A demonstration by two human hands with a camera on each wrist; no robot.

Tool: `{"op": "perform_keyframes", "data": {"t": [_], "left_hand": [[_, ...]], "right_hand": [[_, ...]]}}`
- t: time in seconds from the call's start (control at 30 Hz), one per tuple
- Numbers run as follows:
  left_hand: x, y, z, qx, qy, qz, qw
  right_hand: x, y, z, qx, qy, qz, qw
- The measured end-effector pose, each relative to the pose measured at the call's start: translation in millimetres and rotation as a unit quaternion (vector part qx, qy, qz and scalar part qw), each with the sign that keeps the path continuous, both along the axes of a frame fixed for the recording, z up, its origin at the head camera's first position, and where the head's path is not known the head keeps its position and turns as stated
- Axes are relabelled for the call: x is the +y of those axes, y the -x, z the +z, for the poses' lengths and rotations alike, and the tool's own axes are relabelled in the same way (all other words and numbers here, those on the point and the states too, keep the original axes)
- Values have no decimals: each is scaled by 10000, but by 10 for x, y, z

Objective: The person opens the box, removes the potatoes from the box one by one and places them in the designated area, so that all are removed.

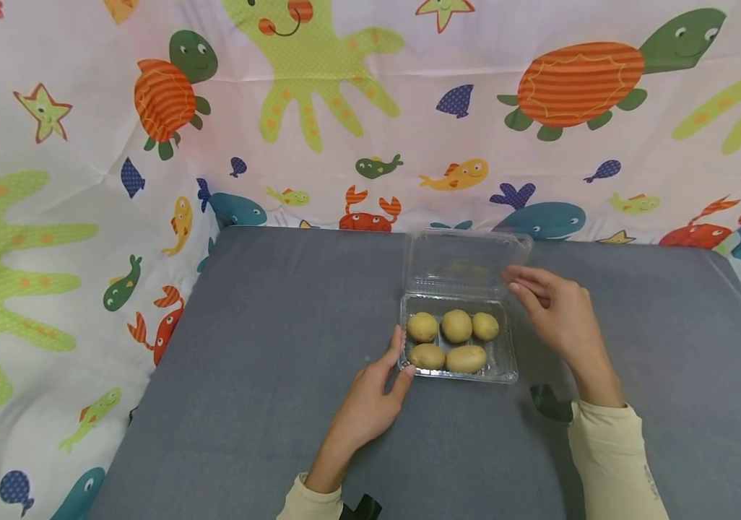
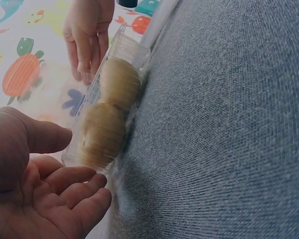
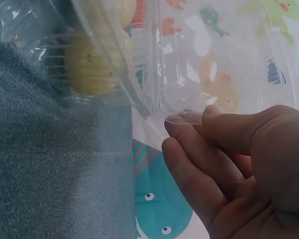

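A clear plastic clamshell container [image 1: 503, 365] sits on the grey cloth with its lid [image 1: 455, 260] raised at the back. Inside lie several small yellow potatoes: three along the back, with a potato [image 1: 466, 359] and another beside it in front. My left hand [image 1: 370, 404] is at the container's left side, index finger along the wall and thumb by the front corner, its fingers relaxed in the left wrist view. At the lid's right edge, my right hand [image 1: 555, 307] pinches the thin plastic between thumb and fingers [image 3: 181, 127], as the right wrist view shows.
A grey cloth [image 1: 266, 347] covers the table. Behind and to the left hangs a white curtain [image 1: 318, 180] printed with sea animals, close to the raised lid. Dark straps [image 1: 549, 404] show near both sleeve cuffs.
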State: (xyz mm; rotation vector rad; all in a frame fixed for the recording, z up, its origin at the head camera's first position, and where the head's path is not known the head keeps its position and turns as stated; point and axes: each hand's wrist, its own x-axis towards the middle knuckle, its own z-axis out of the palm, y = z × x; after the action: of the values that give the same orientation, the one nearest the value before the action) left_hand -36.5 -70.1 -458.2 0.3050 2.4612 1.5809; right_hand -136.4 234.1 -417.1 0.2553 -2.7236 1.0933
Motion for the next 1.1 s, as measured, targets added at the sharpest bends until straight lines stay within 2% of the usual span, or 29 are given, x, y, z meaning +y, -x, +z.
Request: {"op": "perform_keyframes", "data": {"t": [0.23, 0.6, 1.1], "left_hand": [[2, -1, 8, -23, 82, 53, 9999], [8, 3, -4, -20, 2, 2, 10000], [6, 0, -15, -23, 51, -32, 10000]], "right_hand": [[40, 37, 3, -272, -15, 298, 9992], [90, 76, 7, -910, -385, 811, 9918], [89, 112, -38, -1068, -363, 1006, 9885]]}}
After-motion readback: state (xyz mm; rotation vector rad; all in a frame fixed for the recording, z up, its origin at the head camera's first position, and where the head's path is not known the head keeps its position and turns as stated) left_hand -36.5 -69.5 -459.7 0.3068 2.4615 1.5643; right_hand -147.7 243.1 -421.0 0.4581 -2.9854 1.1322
